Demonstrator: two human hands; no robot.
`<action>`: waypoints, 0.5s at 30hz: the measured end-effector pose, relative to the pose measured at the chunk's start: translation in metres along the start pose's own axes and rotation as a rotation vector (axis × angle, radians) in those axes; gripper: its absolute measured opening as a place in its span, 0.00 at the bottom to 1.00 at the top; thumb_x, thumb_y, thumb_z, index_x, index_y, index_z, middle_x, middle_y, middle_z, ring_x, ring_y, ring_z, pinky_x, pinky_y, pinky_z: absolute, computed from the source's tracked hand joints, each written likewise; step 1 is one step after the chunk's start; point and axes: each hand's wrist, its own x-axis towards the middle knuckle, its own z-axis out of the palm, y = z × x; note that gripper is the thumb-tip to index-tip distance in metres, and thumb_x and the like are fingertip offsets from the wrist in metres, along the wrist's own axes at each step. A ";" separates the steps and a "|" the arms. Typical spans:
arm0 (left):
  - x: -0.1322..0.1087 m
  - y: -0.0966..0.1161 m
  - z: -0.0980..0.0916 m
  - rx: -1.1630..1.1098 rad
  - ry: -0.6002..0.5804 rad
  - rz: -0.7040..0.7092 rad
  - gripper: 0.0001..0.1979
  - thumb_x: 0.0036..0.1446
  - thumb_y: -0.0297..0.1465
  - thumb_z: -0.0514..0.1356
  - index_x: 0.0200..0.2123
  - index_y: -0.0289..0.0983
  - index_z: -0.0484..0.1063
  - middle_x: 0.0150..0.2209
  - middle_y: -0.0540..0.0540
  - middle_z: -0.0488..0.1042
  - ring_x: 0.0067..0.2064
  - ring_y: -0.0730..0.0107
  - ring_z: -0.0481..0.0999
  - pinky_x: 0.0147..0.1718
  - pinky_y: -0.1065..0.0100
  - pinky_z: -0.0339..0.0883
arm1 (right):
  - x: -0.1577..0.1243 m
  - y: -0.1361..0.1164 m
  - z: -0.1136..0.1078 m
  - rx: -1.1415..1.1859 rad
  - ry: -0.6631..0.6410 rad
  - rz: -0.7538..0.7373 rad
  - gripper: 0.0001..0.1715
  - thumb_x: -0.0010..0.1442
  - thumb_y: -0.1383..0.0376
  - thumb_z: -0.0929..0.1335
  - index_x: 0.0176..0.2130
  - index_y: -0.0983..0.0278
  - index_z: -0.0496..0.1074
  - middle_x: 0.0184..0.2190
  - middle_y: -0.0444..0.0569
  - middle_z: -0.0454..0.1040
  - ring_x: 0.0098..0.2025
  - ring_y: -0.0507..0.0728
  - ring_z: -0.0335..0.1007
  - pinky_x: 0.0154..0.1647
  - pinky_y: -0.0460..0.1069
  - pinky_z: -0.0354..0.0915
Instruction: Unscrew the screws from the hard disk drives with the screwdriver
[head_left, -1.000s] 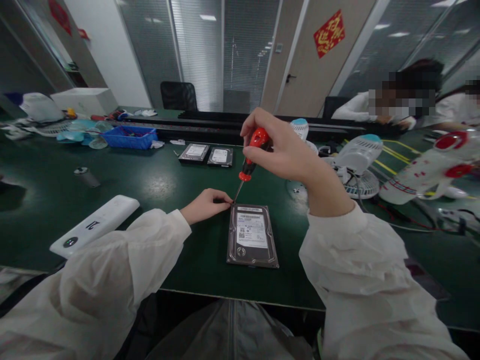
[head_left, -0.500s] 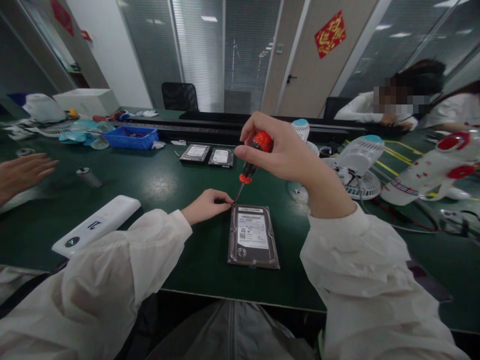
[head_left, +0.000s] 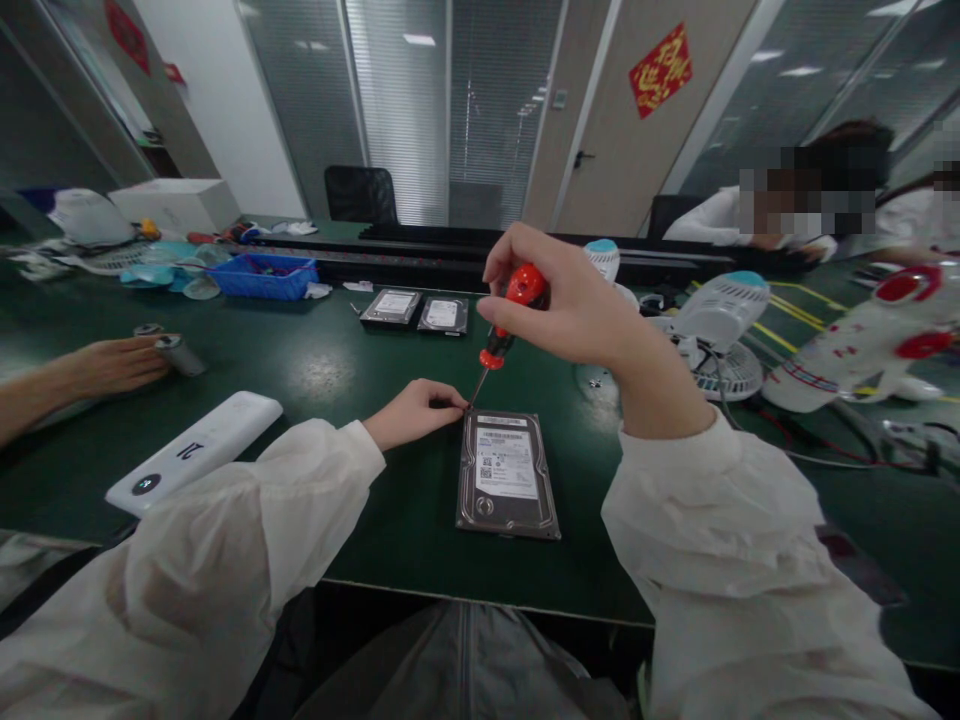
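Note:
A hard drive lies label up on the green table before me. My right hand grips a red and black screwdriver by its handle, the shaft slanting down to the drive's far left corner. At that same corner my left hand is closed in a pinch, its fingertips beside the screwdriver's tip. Whatever small thing sits between those fingertips is too tiny to make out.
Two more hard drives lie farther back, near a blue basket. At left are a white power bank and another person's hand by a metal cylinder. White fans stand at right.
The other person's hand at left has moved right, up to the metal cylinder. Both my hands, the screwdriver and the hard drive stay almost where they were.

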 end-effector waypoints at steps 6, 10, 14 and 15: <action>0.000 0.002 0.000 -0.002 0.007 0.002 0.10 0.59 0.35 0.62 0.37 0.37 0.83 0.39 0.47 0.84 0.44 0.61 0.81 0.51 0.60 0.71 | -0.001 0.002 -0.001 0.060 -0.029 -0.023 0.17 0.51 0.71 0.69 0.42 0.62 0.63 0.37 0.46 0.70 0.37 0.52 0.66 0.38 0.50 0.65; 0.000 0.000 -0.001 0.000 0.007 0.006 0.11 0.59 0.35 0.62 0.38 0.37 0.83 0.39 0.46 0.84 0.44 0.61 0.81 0.50 0.60 0.71 | -0.002 0.002 -0.003 0.051 -0.044 -0.059 0.21 0.49 0.72 0.69 0.43 0.63 0.62 0.39 0.46 0.68 0.38 0.52 0.66 0.37 0.49 0.64; 0.000 -0.002 -0.001 -0.011 0.000 0.007 0.11 0.60 0.36 0.62 0.38 0.38 0.83 0.40 0.46 0.84 0.45 0.61 0.81 0.51 0.59 0.71 | -0.003 -0.001 -0.004 0.010 -0.033 -0.058 0.20 0.50 0.71 0.69 0.43 0.63 0.62 0.40 0.46 0.68 0.38 0.52 0.65 0.36 0.49 0.62; 0.000 -0.002 0.000 -0.014 0.000 0.007 0.11 0.60 0.36 0.62 0.38 0.38 0.83 0.40 0.46 0.84 0.45 0.61 0.81 0.51 0.59 0.71 | -0.003 -0.001 -0.004 -0.005 -0.034 -0.057 0.20 0.50 0.72 0.69 0.43 0.63 0.63 0.40 0.47 0.68 0.37 0.52 0.64 0.36 0.49 0.61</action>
